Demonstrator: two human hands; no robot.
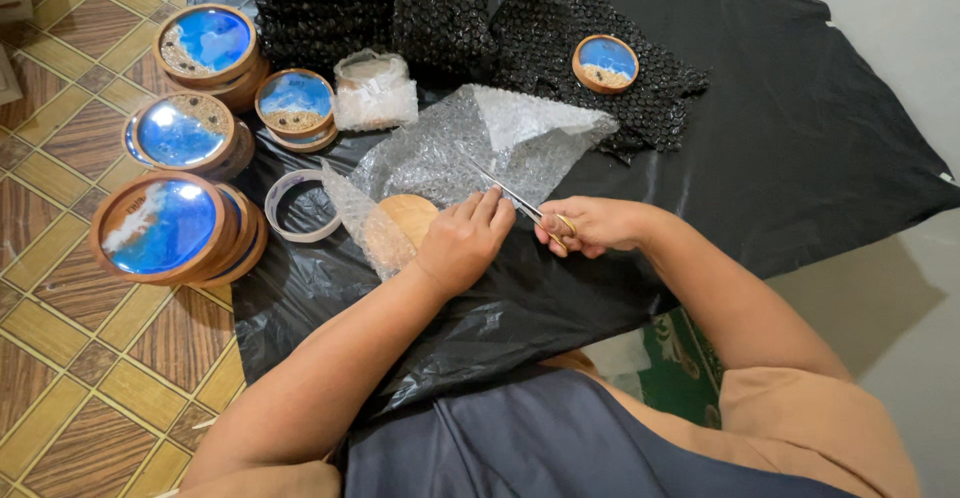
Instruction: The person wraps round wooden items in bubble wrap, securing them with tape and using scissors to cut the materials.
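Observation:
My right hand (590, 224) grips a pair of scissors (510, 196) with gold handles, the blades pointing up-left into a sheet of clear bubble wrap (470, 143). My left hand (462, 241) presses flat on the edge of that wrap, beside a round wooden disc (408, 218) partly tucked under it. All of it lies on a black plastic sheet (780, 128) spread on the floor.
Stacks of round wooden trays with blue resin tops (160, 226) (185, 133) (208, 46) (295, 103) stand at the left. A tape roll (300, 205), a wrapped bundle (375, 93), black bubble wrap (440, 18) and one small blue coaster (605, 63) lie behind.

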